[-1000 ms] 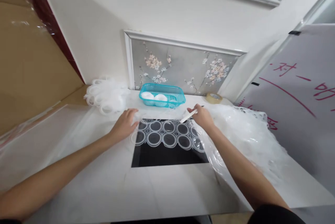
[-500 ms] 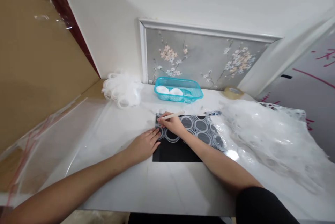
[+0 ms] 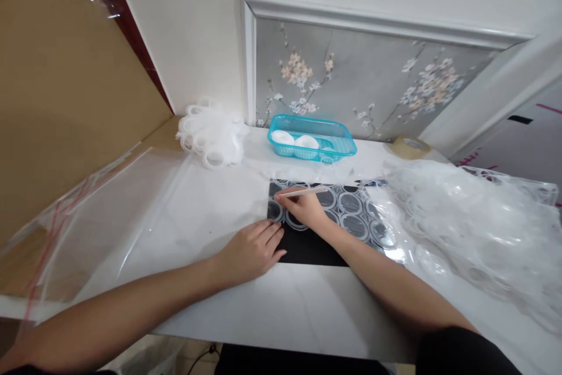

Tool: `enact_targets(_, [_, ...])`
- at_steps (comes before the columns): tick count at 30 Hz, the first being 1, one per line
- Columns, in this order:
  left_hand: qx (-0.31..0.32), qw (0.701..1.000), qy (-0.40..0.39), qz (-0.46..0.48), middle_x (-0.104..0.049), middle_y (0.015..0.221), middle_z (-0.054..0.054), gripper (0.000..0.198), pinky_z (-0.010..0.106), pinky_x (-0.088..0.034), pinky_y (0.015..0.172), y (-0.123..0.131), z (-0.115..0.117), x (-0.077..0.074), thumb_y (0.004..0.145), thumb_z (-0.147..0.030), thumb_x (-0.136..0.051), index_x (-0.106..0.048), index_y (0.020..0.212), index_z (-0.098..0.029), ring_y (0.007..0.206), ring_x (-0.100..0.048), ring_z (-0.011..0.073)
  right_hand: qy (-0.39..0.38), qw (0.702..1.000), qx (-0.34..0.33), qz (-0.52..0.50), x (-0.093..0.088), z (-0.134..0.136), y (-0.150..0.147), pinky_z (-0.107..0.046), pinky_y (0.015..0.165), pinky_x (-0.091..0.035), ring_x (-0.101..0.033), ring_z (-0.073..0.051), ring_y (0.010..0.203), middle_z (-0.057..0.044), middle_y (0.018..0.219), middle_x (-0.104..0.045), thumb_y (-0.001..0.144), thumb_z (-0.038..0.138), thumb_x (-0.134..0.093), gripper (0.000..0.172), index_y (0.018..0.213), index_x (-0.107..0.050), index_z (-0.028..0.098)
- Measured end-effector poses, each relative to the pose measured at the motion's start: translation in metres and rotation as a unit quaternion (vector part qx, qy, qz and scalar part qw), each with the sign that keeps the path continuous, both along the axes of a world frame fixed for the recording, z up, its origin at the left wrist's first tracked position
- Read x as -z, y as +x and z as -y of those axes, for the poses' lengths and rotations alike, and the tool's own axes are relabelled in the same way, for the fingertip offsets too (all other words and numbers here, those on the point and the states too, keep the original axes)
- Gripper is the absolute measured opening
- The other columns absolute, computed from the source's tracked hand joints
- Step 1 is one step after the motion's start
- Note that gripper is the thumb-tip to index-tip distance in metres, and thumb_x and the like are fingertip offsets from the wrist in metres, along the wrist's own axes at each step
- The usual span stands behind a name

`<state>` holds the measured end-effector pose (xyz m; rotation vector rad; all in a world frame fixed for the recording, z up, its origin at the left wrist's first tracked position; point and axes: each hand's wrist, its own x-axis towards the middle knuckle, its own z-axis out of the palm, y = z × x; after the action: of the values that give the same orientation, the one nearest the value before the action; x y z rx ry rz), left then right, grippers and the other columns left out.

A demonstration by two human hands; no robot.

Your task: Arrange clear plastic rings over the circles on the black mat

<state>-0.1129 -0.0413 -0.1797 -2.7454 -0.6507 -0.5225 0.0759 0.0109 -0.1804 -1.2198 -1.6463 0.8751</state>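
My right hand (image 3: 302,206) pinches a thin white pen-like stick (image 3: 302,192), its tip end hidden by the fingers, over a clear sheet with white rings (image 3: 351,202). Beneath that sheet lies a black mat (image 3: 311,249). Flat at the mat's left edge, my left hand (image 3: 252,247) has its fingers stretched out, the fingertips touching the ringed sheet's lower left corner.
Behind the sheet stands a blue plastic basket (image 3: 314,152) holding white round pieces. A pile of white rings (image 3: 213,135) sits back left. To the right lie crumpled clear ringed sheets (image 3: 474,223), with a tape roll (image 3: 410,148) behind them.
The view has shifted, so everything on the table appears slightly larger and further right. My right hand still grips the stick near the sheet's left end; my left hand stays on the mat's edge.
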Motion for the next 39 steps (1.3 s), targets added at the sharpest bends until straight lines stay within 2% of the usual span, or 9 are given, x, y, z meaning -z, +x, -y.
enact_targets(8, [-0.125, 0.989, -0.077, -0.014, -0.057, 0.126, 0.021, 0.065, 0.039, -0.041, 0.102, 0.003, -0.025, 0.013, 0.094, -0.057, -0.032, -0.056, 0.12, -0.003, 0.119, -0.053, 0.0291, -0.02, 0.999, -0.017, -0.02, 0.012, -0.018, 0.005, -0.027, 0.054, -0.046, -0.059, -0.016, 0.056, -0.004, 0.062, -0.065, 0.077, 0.04, -0.062, 0.025, 0.073, -0.068, 0.016])
enact_targets(17, [-0.129, 0.986, -0.097, -0.035, -0.053, 0.131, 0.02, 0.064, 0.039, -0.037, 0.106, 0.004, -0.023, 0.012, 0.094, -0.055, -0.032, -0.053, 0.125, -0.004, 0.124, -0.049, 0.0285, -0.025, 1.0, -0.018, -0.005, 0.014, -0.019, 0.006, -0.027, 0.055, -0.047, -0.06, -0.017, 0.058, -0.004, 0.063, -0.066, 0.079, 0.039, -0.061, 0.025, 0.075, -0.069, 0.015])
enact_targets(21, [-0.112, 0.985, -0.132, -0.02, -0.05, 0.134, 0.021, 0.063, 0.041, -0.036, 0.107, 0.004, -0.026, 0.01, 0.094, -0.054, -0.034, -0.05, 0.127, -0.002, 0.127, -0.045, 0.0296, 0.043, 0.997, -0.015, 0.054, 0.014, -0.016, 0.004, -0.03, 0.067, -0.051, -0.065, -0.02, 0.074, -0.007, 0.079, -0.071, 0.083, 0.034, -0.058, 0.02, 0.079, -0.068, 0.017])
enact_targets(25, [-0.098, 0.981, -0.169, -0.003, -0.05, 0.134, 0.02, 0.06, 0.041, -0.039, 0.105, 0.004, -0.029, 0.006, 0.092, -0.052, -0.041, -0.049, 0.127, -0.005, 0.128, -0.044, 0.0289, 0.185, 0.954, -0.061, 0.227, 0.013, -0.007, 0.0, -0.041, 0.099, -0.041, -0.055, -0.025, 0.115, -0.009, 0.096, -0.071, 0.089, 0.021, -0.05, 0.018, 0.089, -0.067, 0.019])
enact_targets(27, [-0.1, 0.978, -0.18, -0.006, -0.05, 0.134, 0.021, 0.059, 0.041, -0.04, 0.105, 0.004, -0.03, 0.006, 0.09, -0.051, -0.047, -0.051, 0.126, -0.004, 0.128, -0.045, 0.0291, 0.234, 0.908, -0.088, 0.335, 0.006, -0.011, 0.001, -0.047, 0.108, -0.029, -0.048, -0.026, 0.123, -0.008, 0.092, -0.072, 0.086, 0.013, -0.049, 0.02, 0.094, -0.066, 0.02])
enact_targets(29, [-0.106, 0.976, -0.19, -0.01, -0.051, 0.133, 0.021, 0.059, 0.041, -0.04, 0.105, 0.003, -0.031, 0.006, 0.088, -0.05, -0.05, -0.052, 0.125, -0.003, 0.127, -0.045, 0.0292, 0.259, 0.888, -0.057, 0.377, -0.008, -0.022, 0.008, -0.049, 0.111, -0.021, -0.049, -0.026, 0.121, -0.006, 0.092, -0.072, 0.082, 0.008, -0.05, 0.024, 0.095, -0.066, 0.022])
enact_targets(34, [-0.094, 0.975, -0.2, 0.009, -0.052, 0.133, 0.018, 0.057, 0.04, -0.041, 0.104, -0.001, -0.033, 0.002, 0.088, -0.051, -0.052, -0.053, 0.124, -0.007, 0.126, -0.047, 0.0275, 0.249, 0.908, 0.28, 0.185, -0.044, -0.041, 0.04, -0.046, 0.091, -0.039, -0.057, -0.027, 0.099, -0.011, 0.096, -0.069, 0.092, 0.025, -0.04, 0.026, 0.092, -0.066, 0.019])
enact_targets(36, [-0.08, 0.977, -0.193, 0.033, -0.054, 0.13, 0.017, 0.056, 0.04, -0.042, 0.102, -0.001, -0.033, -0.001, 0.088, -0.052, -0.052, -0.054, 0.123, -0.008, 0.122, -0.05, 0.0266, 0.236, 0.923, 0.261, 0.158, -0.042, -0.028, 0.048, -0.042, 0.086, -0.042, -0.057, -0.027, 0.096, -0.011, 0.094, -0.069, 0.092, 0.032, -0.043, 0.027, 0.091, -0.067, 0.019])
enact_targets(39, [-0.03, 0.984, -0.169, 0.049, -0.053, 0.131, 0.016, 0.055, 0.042, -0.04, 0.103, 0.004, -0.032, -0.006, 0.091, -0.051, -0.047, -0.05, 0.127, -0.01, 0.123, -0.049, 0.0261, 0.162, 0.967, 0.116, 0.158, -0.019, 0.002, 0.048, -0.036, 0.083, -0.044, -0.06, -0.024, 0.093, -0.008, 0.089, -0.07, 0.089, 0.033, -0.049, 0.023, 0.085, -0.068, 0.02])
